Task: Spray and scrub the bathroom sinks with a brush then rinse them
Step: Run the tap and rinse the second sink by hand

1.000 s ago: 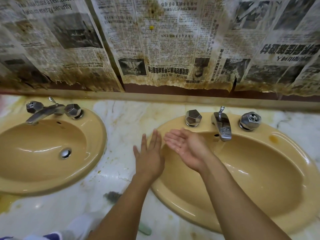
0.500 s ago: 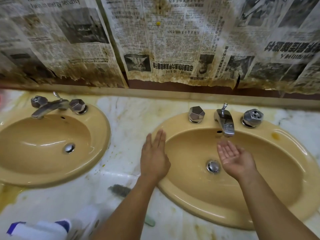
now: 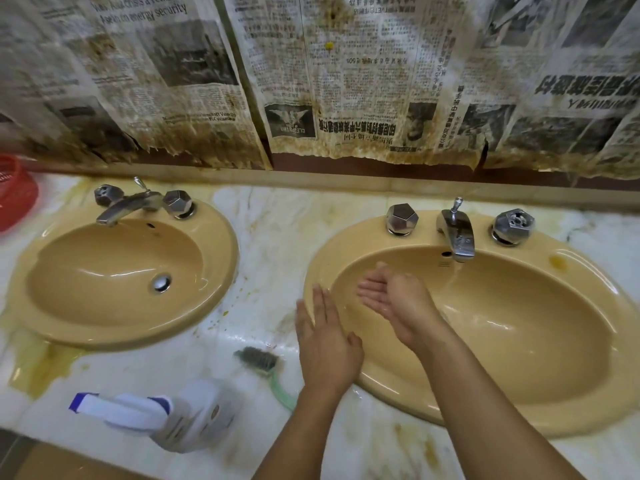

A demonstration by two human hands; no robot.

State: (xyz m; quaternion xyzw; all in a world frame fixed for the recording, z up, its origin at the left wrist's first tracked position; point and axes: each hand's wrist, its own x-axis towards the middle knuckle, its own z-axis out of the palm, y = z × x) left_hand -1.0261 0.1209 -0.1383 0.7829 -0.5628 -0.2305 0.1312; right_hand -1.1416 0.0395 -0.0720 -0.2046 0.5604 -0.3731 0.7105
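I've swung the right hand (image 3: 394,299) from the tap (image 3: 457,237) to the sink (image 3: 346,244)'s left wall, fingers cupped together (rinsing, I judge); the left hand (image 3: 325,344) lies flat on the rim, fingers together.

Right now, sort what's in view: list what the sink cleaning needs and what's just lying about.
For the job: right sink, left sink, brush, spray bottle, running tap.

Lying about: red basket, stained newspaper on the wall.

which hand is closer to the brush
Left. The left hand lies flat just right of the brush; the right hand is cupped farther right, over the sink basin.
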